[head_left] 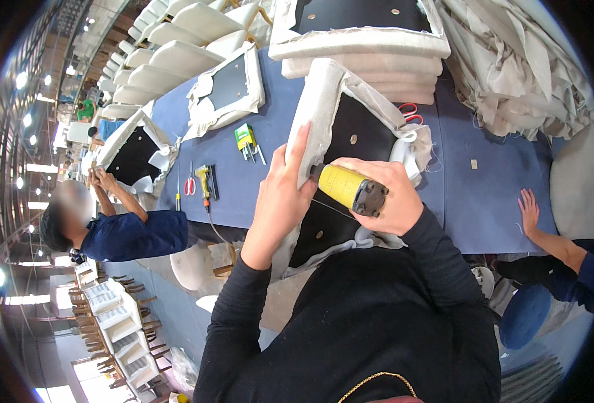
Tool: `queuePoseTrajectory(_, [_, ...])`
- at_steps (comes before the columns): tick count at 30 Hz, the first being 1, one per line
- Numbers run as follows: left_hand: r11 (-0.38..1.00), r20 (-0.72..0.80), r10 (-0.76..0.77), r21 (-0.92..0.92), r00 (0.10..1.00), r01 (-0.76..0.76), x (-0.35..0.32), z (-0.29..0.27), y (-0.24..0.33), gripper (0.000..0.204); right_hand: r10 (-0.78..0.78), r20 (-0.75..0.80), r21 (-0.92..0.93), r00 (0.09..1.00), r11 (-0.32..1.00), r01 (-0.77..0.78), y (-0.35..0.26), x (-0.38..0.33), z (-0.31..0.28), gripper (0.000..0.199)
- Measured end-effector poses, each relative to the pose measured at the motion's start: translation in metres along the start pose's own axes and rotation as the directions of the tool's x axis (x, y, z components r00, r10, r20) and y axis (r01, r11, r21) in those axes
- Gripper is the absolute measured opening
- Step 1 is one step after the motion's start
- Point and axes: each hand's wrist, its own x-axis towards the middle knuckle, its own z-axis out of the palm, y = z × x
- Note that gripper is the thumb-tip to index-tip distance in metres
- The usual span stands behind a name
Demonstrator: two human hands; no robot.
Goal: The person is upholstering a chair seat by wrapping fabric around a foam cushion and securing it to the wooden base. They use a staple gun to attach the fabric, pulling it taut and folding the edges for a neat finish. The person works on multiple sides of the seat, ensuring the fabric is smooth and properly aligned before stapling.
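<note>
beige fabric of the seat cushion (324, 101) on the blue table (485, 195) is pressed flat by the left hand (280, 195); right hand (384, 195) wraps the yellow staple gun (344, 187). best keep the cloth taut, fingers clear.

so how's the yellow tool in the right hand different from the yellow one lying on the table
The held yellow tool is gripped in the right hand and pressed against the fabric-wrapped seat panel, which the left hand steadies. The yellow tool on the table lies untouched on the blue tabletop, beside red-handled scissors. The held one looks larger, being nearer the camera. Both are yellow and black.
</note>
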Motion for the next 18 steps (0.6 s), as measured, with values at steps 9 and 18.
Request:
queuePoseTrajectory(9, [0.781, 0.272, -0.183, -0.543, 0.945, 0.308, -0.007, 0.008, -0.079, 0.066, 0.028, -0.074, -0.021, 0.997, 0.999, -0.03, 0.005, -0.011, 0.003, 0.061])
queuePoseTrajectory(18, [0.998, -0.015, -0.017, -0.054, 1.0, 0.016, -0.021, 0.002, -0.014, 0.072, 0.2, 0.018, 0.021, 0.98, 0.98, -0.2, 0.0, -0.013, 0.008, 0.062])
